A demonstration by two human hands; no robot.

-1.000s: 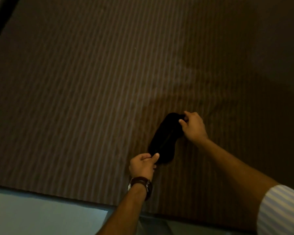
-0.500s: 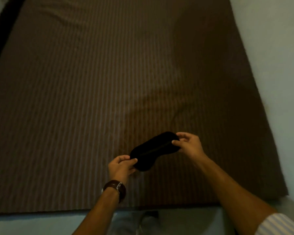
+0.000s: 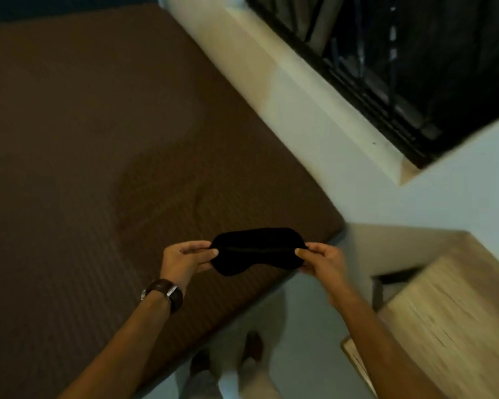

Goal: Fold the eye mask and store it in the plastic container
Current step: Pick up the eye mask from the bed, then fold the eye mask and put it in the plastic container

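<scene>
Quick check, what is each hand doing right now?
Left hand: closed, pinching the left end of the black eye mask.
Right hand: closed, pinching the mask's right end; mask held flat and unfolded.

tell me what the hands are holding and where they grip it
Both hold the black eye mask, stretched flat between them: the left hand pinches its left end, the right hand its right end.

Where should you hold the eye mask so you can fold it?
By its two narrow ends, one from each side. The eye mask is stretched out flat and level above the bed, and the left hand and right hand each pinch an end, so the ends could probably be brought together.
</scene>
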